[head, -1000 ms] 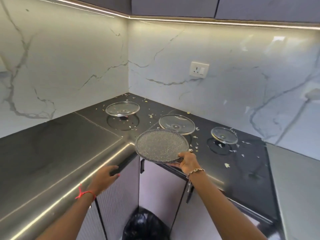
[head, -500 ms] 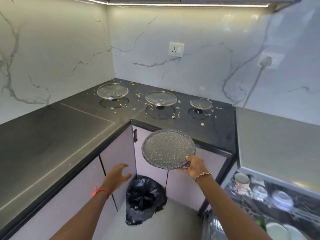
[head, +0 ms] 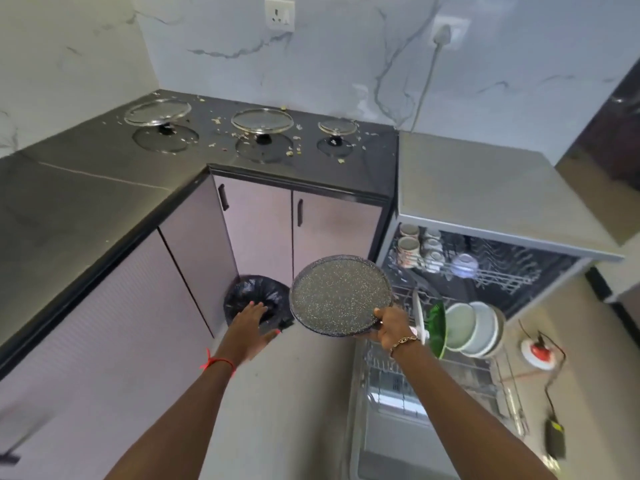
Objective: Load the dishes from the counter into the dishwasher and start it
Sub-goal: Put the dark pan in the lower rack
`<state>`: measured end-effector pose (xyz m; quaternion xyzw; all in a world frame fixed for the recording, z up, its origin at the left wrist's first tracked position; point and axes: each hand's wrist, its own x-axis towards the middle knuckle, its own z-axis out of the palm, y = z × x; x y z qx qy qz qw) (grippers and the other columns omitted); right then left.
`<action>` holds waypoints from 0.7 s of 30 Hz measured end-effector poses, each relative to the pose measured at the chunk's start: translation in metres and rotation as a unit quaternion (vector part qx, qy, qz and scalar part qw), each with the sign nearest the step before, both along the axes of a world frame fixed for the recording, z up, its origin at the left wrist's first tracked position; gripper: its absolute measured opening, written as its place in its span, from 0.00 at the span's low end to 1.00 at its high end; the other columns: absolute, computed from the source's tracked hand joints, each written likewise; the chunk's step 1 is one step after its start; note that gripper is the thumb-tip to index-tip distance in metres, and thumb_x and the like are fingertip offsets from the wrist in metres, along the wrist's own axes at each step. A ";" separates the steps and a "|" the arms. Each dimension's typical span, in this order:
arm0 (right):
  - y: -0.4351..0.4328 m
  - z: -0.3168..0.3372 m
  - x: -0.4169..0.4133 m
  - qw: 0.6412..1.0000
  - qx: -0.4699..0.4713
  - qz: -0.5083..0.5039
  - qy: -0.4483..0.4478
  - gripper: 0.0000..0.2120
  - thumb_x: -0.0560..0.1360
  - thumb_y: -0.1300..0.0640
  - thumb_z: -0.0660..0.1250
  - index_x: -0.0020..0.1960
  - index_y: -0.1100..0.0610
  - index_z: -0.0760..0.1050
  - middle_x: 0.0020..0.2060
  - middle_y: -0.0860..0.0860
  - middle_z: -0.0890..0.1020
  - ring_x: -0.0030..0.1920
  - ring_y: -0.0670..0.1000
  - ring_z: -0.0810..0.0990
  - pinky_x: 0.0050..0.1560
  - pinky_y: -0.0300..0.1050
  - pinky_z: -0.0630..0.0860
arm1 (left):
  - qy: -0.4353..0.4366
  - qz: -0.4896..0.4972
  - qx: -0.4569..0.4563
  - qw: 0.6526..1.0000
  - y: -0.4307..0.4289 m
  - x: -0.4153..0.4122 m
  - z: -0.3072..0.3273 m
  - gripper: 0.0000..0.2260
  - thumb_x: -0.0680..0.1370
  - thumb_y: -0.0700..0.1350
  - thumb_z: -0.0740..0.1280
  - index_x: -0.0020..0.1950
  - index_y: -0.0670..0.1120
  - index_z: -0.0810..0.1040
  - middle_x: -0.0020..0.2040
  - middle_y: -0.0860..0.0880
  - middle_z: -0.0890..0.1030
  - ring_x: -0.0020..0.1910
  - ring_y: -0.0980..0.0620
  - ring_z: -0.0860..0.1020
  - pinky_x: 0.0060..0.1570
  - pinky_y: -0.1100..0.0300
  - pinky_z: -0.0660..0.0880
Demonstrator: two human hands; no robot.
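Note:
My right hand grips the near rim of a round, dark speckled plate, held in the air beside the open dishwasher. My left hand hovers with its fingers spread, holding nothing, just left of the plate and above a black bin bag. The pulled-out lower rack holds a green plate and several white plates standing on edge. Cups and a small bowl sit in the upper rack. Three glass lids lie upside down on the black counter.
Food crumbs are scattered on the counter around the lids. Cabinet doors with black handles stand under it. A cable runs from a wall socket down behind the dishwasher. A small red-and-white device and a black adapter lie on the floor at the right.
My right hand has carried the speckled plate from the counter's edge down and right to the dishwasher. My left hand left the counter edge and dropped beside the plate. My view has swung right and down.

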<state>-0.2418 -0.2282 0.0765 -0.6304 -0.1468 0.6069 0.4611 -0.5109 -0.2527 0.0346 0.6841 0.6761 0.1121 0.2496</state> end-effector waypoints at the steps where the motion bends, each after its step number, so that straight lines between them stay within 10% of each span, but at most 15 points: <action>1: -0.009 -0.003 0.007 1.000 -0.001 -0.007 -0.001 0.14 0.78 0.70 0.53 0.63 0.66 0.66 0.56 0.64 0.74 0.45 0.62 0.77 0.32 0.63 0.76 | -0.009 -0.004 -0.007 1.000 -0.006 0.008 -0.002 0.29 0.78 0.53 0.63 0.74 0.41 0.59 0.76 0.46 0.58 0.76 0.49 0.52 0.73 0.55 0.50; 6: -0.051 -0.021 0.047 0.998 -0.018 -0.055 0.003 0.15 0.77 0.72 0.52 0.62 0.65 0.69 0.54 0.63 0.76 0.52 0.63 0.76 0.54 0.68 0.73 | -0.103 -0.001 -0.056 0.993 -0.032 0.055 -0.015 0.26 0.78 0.49 0.65 0.73 0.41 0.62 0.74 0.44 0.62 0.75 0.49 0.56 0.71 0.55 0.55; 13: -0.083 -0.038 0.110 0.996 -0.026 -0.082 0.025 0.18 0.78 0.72 0.51 0.63 0.59 0.68 0.54 0.60 0.74 0.52 0.62 0.73 0.55 0.72 0.70 | -0.150 -0.023 -0.109 0.982 -0.041 0.140 -0.028 0.24 0.78 0.52 0.64 0.70 0.42 0.67 0.69 0.45 0.70 0.69 0.47 0.68 0.68 0.54 0.63; 21: -0.082 -0.077 0.216 0.995 -0.072 -0.073 0.021 0.20 0.77 0.72 0.51 0.65 0.60 0.67 0.54 0.58 0.73 0.49 0.59 0.74 0.53 0.69 0.72 | -0.355 0.130 -0.206 0.902 -0.046 0.268 -0.058 0.12 0.74 0.41 0.70 0.56 0.43 0.75 0.43 0.46 0.82 0.45 0.48 0.80 0.41 0.59 0.72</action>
